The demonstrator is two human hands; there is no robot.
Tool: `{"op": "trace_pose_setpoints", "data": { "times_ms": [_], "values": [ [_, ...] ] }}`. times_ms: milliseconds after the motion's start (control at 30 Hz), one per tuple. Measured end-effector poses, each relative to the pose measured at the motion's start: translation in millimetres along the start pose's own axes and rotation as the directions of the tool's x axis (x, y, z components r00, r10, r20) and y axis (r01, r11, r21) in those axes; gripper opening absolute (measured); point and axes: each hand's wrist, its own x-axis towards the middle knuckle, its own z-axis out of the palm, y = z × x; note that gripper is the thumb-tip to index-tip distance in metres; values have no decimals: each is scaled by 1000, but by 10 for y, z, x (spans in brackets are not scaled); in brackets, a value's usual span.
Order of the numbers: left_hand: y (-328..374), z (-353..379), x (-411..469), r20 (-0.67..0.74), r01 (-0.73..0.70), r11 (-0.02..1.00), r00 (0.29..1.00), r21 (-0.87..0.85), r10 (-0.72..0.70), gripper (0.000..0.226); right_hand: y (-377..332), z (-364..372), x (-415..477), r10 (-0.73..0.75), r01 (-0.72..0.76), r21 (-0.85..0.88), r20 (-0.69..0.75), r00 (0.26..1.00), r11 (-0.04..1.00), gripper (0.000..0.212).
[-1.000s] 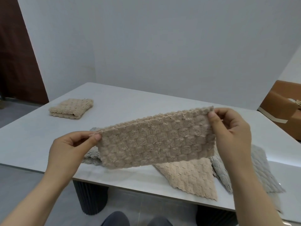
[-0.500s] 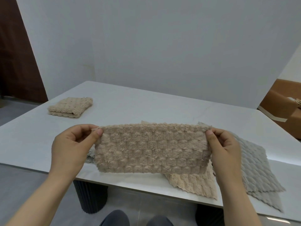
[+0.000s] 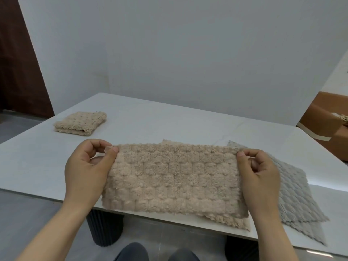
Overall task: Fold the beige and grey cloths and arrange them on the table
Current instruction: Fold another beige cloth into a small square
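- Above table (image 3: 169, 121) edge, pinching beige cloth (image 3: 173, 178) at top corners with left hand (image 3: 88, 172) and right hand (image 3: 258, 176).
- Risks skewed fold through layers slipping from thin pinches.

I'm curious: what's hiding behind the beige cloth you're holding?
Another beige cloth peeks out above and below; a grey cloth shows at right. Their middles are covered.

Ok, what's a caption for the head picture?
Left hand and right hand hold a folded beige cloth over the table.
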Motion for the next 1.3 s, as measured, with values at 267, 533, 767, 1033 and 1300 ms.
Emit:
{"op": "trace_pose_setpoints", "data": {
  "times_ms": [267,533,767,1033,1300],
  "values": [
    [166,77,-140,0,2,998,1000,-60,-2,11,-167,77,-95,-57,57,20,-14,998,998,11],
    [395,163,-300,80,43,990,996,-132,-32,13,-439,158,-267,-52,28,184,127,990,983,11],
    [517,269,-434,175,62,983,984,-174,-31,16,-546,348,-464,-73,10,225,273,959,974,13],
    [569,316,-521,243,113,965,968,-236,-54,15,-593,466,-552,-79,3,225,327,942,974,4],
    [559,296,-544,362,216,951,924,-222,-125,12,-555,467,-571,-93,13,188,423,901,982,3]
  ]
}}
